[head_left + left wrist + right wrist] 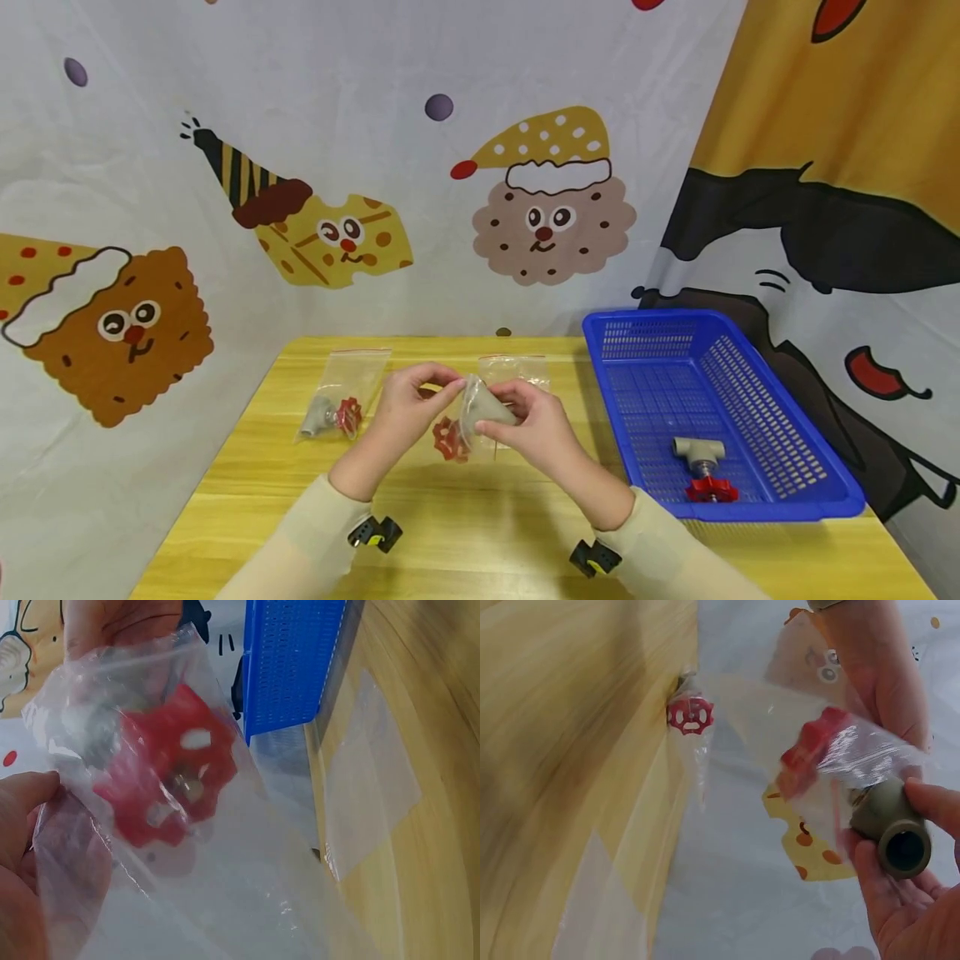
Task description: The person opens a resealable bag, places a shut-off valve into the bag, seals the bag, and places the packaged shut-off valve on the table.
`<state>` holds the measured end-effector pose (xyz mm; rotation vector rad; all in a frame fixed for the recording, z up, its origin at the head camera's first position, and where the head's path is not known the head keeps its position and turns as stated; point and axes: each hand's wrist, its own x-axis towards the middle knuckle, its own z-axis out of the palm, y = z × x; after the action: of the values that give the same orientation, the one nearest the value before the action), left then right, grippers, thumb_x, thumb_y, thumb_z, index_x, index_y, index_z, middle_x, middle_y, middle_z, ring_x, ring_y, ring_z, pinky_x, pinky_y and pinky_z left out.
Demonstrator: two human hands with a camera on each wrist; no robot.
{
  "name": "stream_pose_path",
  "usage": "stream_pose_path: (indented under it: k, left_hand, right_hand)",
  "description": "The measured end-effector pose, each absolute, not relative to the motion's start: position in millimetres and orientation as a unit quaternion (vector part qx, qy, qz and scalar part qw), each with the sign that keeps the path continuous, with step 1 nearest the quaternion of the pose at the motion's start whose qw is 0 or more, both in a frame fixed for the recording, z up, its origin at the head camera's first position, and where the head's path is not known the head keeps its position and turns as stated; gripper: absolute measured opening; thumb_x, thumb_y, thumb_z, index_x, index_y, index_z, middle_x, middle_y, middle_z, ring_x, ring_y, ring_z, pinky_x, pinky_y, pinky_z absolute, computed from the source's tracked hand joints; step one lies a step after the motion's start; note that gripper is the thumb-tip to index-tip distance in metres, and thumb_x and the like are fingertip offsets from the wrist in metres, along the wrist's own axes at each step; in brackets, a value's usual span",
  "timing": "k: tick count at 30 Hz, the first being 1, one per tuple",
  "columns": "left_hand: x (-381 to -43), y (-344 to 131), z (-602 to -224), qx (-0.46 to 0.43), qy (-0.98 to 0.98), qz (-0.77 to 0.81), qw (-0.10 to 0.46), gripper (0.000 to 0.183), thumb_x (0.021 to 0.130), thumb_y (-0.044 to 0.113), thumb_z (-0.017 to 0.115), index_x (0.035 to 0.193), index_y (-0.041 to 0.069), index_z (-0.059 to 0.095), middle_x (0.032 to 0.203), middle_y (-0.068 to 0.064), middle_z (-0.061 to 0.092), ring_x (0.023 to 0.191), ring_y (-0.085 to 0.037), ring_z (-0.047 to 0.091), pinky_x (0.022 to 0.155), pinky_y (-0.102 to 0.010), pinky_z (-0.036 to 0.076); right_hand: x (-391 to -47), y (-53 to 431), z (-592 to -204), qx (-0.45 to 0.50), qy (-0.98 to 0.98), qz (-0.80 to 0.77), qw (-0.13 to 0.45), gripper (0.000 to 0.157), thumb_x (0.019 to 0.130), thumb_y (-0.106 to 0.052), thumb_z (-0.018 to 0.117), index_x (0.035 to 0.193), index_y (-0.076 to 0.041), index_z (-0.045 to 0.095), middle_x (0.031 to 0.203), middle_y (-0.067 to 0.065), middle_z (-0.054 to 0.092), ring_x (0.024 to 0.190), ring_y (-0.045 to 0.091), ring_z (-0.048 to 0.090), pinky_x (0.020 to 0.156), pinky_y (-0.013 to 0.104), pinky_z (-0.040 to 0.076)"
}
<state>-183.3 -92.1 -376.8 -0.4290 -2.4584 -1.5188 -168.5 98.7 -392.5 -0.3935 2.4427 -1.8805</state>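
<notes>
Above the middle of the table, my left hand [408, 408] pinches the edge of a clear plastic bag [225, 877] between thumb and fingers. Inside that bag is the red handwheel [176, 765] of a stop valve. My right hand [540, 425] grips the valve's grey pipe body [889, 814]. In the right wrist view, the body's round open end [905, 849] sticks out of the bag's mouth, while the handwheel stays behind the film. Part of the body is hidden by the fingers in the head view.
Left on the table lies another bagged valve [348, 417] with a red handwheel. A flat clear bag [525, 368] lies behind my right hand. At the right stands a blue plastic basket [765, 510] with an unbagged valve [701, 454] in it. A printed curtain [420, 167] hangs behind.
</notes>
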Motion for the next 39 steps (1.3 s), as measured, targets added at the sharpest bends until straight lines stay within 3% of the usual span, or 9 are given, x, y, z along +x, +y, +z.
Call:
stream_pose_path:
  k: [3,8,15,25,30,34,39]
  left_hand:
    - [-176.1,-88.2,-366.3,-0.145,-0.83,-0.531,0.092,0.007,0.087,0.009,0.068,0.089,0.003,0.071,0.085,-0.01,0.07,0.078,-0.027,0.067,0.065,-0.031,0.058]
    - [-169.0,-85.2,-358.2,-0.129,-0.822,-0.551,0.068,0.009,0.088,0.009,0.066,0.091,0.001,0.07,0.087,-0.013,0.068,0.072,-0.03,0.068,0.057,-0.031,0.058]
    - [-186.1,-88.9,-385.1,-0.138,-0.821,-0.545,0.102,0.013,0.086,0.025,0.07,0.088,0.013,0.073,0.085,-0.001,0.07,0.081,-0.013,0.066,0.064,-0.021,0.057]
    - [-185.6,-89.0,-383.8,-0.148,-0.824,-0.536,0.109,0.01,0.086,0.024,0.069,0.089,0.015,0.072,0.086,0.0,0.071,0.081,-0.012,0.066,0.064,-0.02,0.056]
    - [-183.1,-88.4,-383.7,-0.145,-0.817,-0.549,0.101,0.011,0.087,0.019,0.069,0.091,0.01,0.072,0.09,-0.005,0.07,0.085,-0.017,0.067,0.066,-0.021,0.057]
    - [-175.7,-85.0,-372.7,-0.144,-0.813,-0.555,0.1,0.01,0.088,0.012,0.067,0.092,0.004,0.071,0.091,-0.01,0.07,0.086,-0.023,0.067,0.067,-0.023,0.057]
    - [-165.5,-82.0,-356.3,-0.144,-0.815,-0.549,0.114,0.008,0.087,0.007,0.067,0.09,0.0,0.07,0.089,-0.012,0.069,0.084,-0.025,0.067,0.066,-0.021,0.056]
  right_hand:
    - [-167.2,96.6,-390.7,-0.111,0.787,-0.607,0.021,0.037,0.073,-0.011,0.082,0.106,-0.009,0.064,0.105,0.009,0.07,0.084,0.017,0.067,0.067,0.027,0.056]
    - [-169.0,93.8,-389.5,-0.063,0.728,-0.679,0.07,0.038,0.077,-0.002,0.076,0.11,-0.001,0.057,0.115,0.014,0.062,0.089,0.018,0.066,0.073,0.03,0.056]
    - [-166.6,88.8,-393.1,-0.05,0.724,-0.684,0.072,0.045,0.082,-0.005,0.073,0.124,-0.002,0.058,0.118,0.017,0.059,0.092,0.02,0.064,0.074,0.031,0.056]
    - [-165.6,87.1,-398.1,-0.095,0.766,-0.634,0.046,0.04,0.078,-0.011,0.078,0.115,-0.001,0.064,0.111,0.016,0.066,0.085,0.019,0.066,0.066,0.029,0.057]
    - [-167.6,88.1,-401.3,-0.099,0.783,-0.613,0.035,0.039,0.076,-0.014,0.08,0.112,-0.006,0.067,0.106,0.009,0.067,0.087,0.018,0.061,0.069,0.026,0.053]
    - [-169.3,89.4,-403.5,-0.083,0.775,-0.626,0.024,0.039,0.073,-0.013,0.082,0.11,-0.009,0.069,0.112,0.006,0.059,0.096,0.021,0.055,0.075,0.031,0.049]
    - [-169.5,91.4,-404.4,-0.072,0.745,-0.659,0.07,0.041,0.078,-0.012,0.078,0.117,-0.008,0.065,0.12,0.01,0.06,0.098,0.021,0.061,0.078,0.033,0.054]
